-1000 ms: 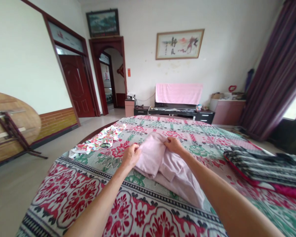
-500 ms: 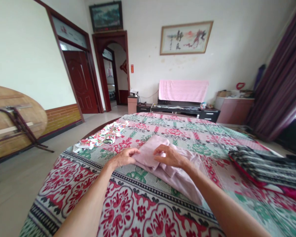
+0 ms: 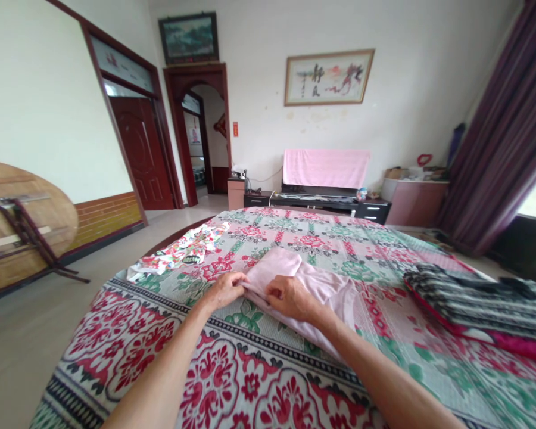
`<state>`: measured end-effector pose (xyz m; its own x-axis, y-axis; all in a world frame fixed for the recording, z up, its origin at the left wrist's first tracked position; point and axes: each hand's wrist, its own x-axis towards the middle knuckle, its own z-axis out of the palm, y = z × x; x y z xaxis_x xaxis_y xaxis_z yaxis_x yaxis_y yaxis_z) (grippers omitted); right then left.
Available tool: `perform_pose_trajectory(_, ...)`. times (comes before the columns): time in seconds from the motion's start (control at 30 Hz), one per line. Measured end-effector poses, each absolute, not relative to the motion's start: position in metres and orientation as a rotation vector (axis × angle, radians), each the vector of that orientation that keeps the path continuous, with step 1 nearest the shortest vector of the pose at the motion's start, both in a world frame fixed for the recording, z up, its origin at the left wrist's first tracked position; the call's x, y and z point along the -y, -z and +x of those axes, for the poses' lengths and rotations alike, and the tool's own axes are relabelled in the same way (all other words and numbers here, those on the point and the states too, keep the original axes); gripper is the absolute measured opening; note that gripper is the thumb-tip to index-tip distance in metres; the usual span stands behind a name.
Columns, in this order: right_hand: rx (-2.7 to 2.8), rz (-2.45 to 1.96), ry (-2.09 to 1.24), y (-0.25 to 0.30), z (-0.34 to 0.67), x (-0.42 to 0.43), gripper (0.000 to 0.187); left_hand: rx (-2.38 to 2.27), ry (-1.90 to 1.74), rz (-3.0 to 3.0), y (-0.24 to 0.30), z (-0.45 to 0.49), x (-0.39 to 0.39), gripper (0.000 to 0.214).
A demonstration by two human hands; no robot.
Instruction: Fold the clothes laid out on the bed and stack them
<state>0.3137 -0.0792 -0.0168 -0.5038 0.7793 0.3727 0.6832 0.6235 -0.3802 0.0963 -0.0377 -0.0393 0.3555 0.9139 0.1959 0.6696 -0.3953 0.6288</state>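
A pale pink garment (image 3: pixel 274 265), partly folded, lies on the patterned cover (image 3: pixel 218 369) in front of me; its right part spreads loose and creased. My left hand (image 3: pixel 227 288) pinches the near left corner of the folded part between thumb and fingers. Just to the right, my right hand (image 3: pixel 289 297) is closed with curled fingers on the garment's near edge. The right forearm hides some of the loose fabric.
A white printed cloth (image 3: pixel 183 251) lies on the cover's left side. Folded black-and-white striped fabric (image 3: pixel 477 304) sits at the right. A folded round table (image 3: pixel 31 220) leans against the left wall. Beyond stands a black low cabinet (image 3: pixel 373 211).
My right hand has come down and left, from above the folded part to the near edge, and its fingers have closed. The loose right part of the garment has been drawn in slightly.
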Motion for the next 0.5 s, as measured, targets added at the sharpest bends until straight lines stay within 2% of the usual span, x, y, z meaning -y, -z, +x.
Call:
perform_pose_trajectory(0.27,2.298,-1.123,-0.244,0.009,0.311,0.086,0.017,-1.593,-0.995,2.144,0.054,0.110,0.032,0.035)
perform_pose_trajectory(0.4,2.443,-1.126,-0.260,0.011,0.315,0.085,0.017,-1.480,-0.952,2.187,0.053,0.105,0.031,0.042)
perform_pose_trajectory(0.5,2.505,-1.104,-0.330,0.011,0.318,0.085,0.018,-1.351,-0.884,2.186,0.048,0.097,0.032,0.039)
